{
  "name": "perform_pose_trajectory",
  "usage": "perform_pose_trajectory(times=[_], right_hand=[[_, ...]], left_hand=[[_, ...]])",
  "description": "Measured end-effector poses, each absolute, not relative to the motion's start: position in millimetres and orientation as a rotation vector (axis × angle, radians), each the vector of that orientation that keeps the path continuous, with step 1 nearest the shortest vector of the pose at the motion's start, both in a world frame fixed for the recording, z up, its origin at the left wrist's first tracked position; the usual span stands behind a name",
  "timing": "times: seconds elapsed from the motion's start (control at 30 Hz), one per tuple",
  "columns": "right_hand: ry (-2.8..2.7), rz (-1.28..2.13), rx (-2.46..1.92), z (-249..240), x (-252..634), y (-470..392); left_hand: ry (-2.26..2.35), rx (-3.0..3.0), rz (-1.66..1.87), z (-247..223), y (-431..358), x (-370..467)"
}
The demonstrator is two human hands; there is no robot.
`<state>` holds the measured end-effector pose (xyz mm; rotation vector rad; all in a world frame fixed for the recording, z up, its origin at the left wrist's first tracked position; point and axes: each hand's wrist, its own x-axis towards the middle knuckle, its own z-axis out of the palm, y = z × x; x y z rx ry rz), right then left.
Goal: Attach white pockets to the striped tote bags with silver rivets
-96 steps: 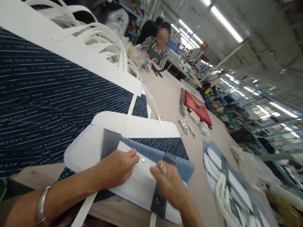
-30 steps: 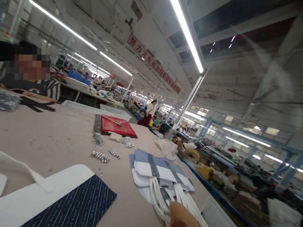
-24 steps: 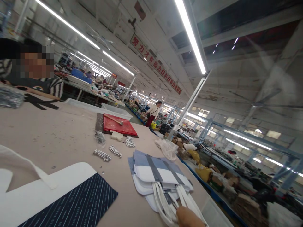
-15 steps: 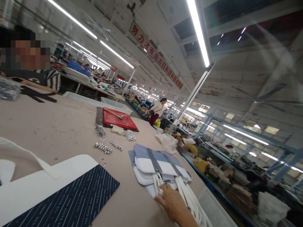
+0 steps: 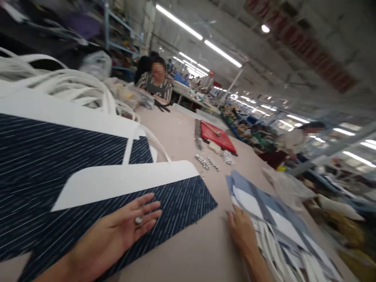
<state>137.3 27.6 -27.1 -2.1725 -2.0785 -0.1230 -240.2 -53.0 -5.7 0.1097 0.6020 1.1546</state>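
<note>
My left hand [image 5: 126, 223] is palm up with its fingers stretched out, above a dark navy striped fabric panel [image 5: 179, 199] with a white top band. A small round silvery metal piece [image 5: 138, 220] shows at the base of its fingers; whether it is loose or worn, I cannot tell. My right hand [image 5: 242, 227], slightly blurred, has its fingers closed at the left edge of a stack of blue-and-white bag panels [image 5: 273, 207]. White straps [image 5: 272, 246] from that stack lie beside the hand.
More striped panels [image 5: 73, 152] with white handles [image 5: 88, 86] are piled at the left. Farther back are a red board [image 5: 217, 137] with a hammer [image 5: 213, 130] and several bundles of metal pieces [image 5: 227, 158]. A person [image 5: 158, 80] sits across the table.
The view has swung left, bringing my left hand and the piled striped panels into sight. My right hand has moved from the straps to the stack's left edge.
</note>
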Motion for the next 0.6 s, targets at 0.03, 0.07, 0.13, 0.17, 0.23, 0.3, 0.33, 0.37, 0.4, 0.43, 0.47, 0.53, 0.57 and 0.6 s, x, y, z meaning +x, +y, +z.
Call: perform_pose_trajectory(times=[0.03,0.07,0.13,0.17,0.23,0.3,0.33,0.37,0.4,0.43,0.47,0.53,0.57,0.6], right_hand=[[-2.073,-0.046,-2.079,-27,125,27],[-2.052,0.063,-1.952,-25,109,22],[-2.015,0.299,-1.654,-19,69,5],[-2.019,0.389,-1.501,-14,46,-6],[-2.062,0.509,-1.236,-6,1,-26],[-2.100,0.607,-1.031,0,-38,-39],[-2.107,0.654,-0.960,2,-53,-43],[-2.105,0.693,-0.906,4,-64,-45],[-2.093,0.721,-0.876,5,-73,-46],[-2.081,0.738,-0.861,5,-79,-46],[-2.076,0.748,-0.862,6,-83,-44],[-2.118,0.771,-0.877,8,-85,-41],[-2.165,0.792,-0.877,9,-84,-39],[-2.220,0.818,-0.866,10,-83,-38]], left_hand=[[0.597,0.102,1.143,-4,-58,-242],[0.592,0.099,1.147,-3,-60,-241],[0.567,0.108,1.142,1,-62,-237],[0.555,0.113,1.145,2,-63,-235],[0.532,0.120,1.145,3,-64,-232],[0.520,0.122,1.145,2,-66,-232],[0.519,0.122,1.144,0,-67,-233],[0.521,0.122,1.143,-2,-68,-233],[0.522,0.123,1.142,-4,-69,-234],[0.522,0.130,1.143,-5,-70,-235],[0.519,0.144,1.145,-7,-71,-235],[0.523,0.181,1.150,-8,-73,-235],[0.538,0.203,1.143,-8,-73,-234],[0.563,0.223,1.129,-8,-74,-234]])
